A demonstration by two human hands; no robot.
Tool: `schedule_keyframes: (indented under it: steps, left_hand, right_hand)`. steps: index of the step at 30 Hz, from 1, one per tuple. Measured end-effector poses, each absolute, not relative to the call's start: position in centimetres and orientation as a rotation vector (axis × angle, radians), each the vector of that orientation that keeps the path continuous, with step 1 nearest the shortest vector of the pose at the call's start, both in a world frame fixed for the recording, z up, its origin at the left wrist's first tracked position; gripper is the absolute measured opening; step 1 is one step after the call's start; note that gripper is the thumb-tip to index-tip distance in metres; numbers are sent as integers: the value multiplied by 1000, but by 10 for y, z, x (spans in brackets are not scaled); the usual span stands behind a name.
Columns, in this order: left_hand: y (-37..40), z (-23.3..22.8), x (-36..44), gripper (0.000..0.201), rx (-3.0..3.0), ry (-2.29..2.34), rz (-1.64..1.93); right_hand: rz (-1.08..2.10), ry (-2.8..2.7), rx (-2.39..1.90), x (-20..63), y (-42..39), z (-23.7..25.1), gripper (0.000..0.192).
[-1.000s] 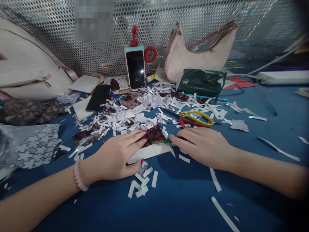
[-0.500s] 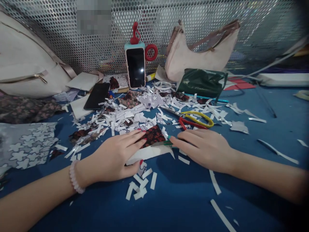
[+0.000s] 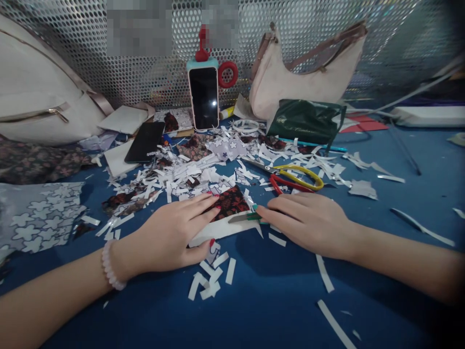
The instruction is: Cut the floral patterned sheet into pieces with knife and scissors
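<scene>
My left hand (image 3: 169, 235), with red nails and a beaded bracelet (image 3: 111, 266) at the wrist, lies flat with its fingers stretched out. It presses on a dark cloth piece with red flowers (image 3: 232, 201) and on the white strip (image 3: 214, 231) along its near edge. From the other side my right hand (image 3: 308, 223) is closed around a green-handled craft knife (image 3: 250, 216). The thin blade points left and lies over the white strip; most of the handle is hidden under the hand. Just beyond that hand are scissors (image 3: 298, 178) with yellow and red handles.
White paper scraps (image 3: 174, 172) cover the blue table (image 3: 254, 300) beyond my hands. A phone (image 3: 204, 97) stands upright at the back; a dark phone (image 3: 145, 141) lies left. Bags (image 3: 308, 82) and a green pouch (image 3: 307, 120) sit before the perforated metal panel (image 3: 145, 77). Flowered sheet (image 3: 39, 218) lies left.
The blade shows a little more plainly over the white strip and its tip sits slightly lower. Both hands stay nearly in place; the view has shifted slightly.
</scene>
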State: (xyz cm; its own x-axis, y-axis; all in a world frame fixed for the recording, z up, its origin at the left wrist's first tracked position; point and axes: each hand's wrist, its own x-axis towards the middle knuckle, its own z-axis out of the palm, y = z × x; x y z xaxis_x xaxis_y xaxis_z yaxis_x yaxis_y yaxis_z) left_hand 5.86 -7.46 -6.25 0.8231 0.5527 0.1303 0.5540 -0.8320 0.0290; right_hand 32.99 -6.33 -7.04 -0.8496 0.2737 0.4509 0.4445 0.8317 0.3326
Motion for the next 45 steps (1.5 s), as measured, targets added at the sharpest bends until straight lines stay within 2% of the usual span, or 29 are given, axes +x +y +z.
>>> schedule_keyframes:
  steps: [22,31,45]
  left_hand:
    - [-72,-60,60,47,-3011,-917,-118]
    - [-73,-59,61,46,-3023,-925,-107]
    - [-73,-59,60,45,-3029,-923,-108]
  right_hand:
    - [-381,-2675,-445,333,-66,-72,12]
    - [-330,-2726,-498,334,-66,-73,21]
    - [-475,-2727,-480,335,-66,-72,19]
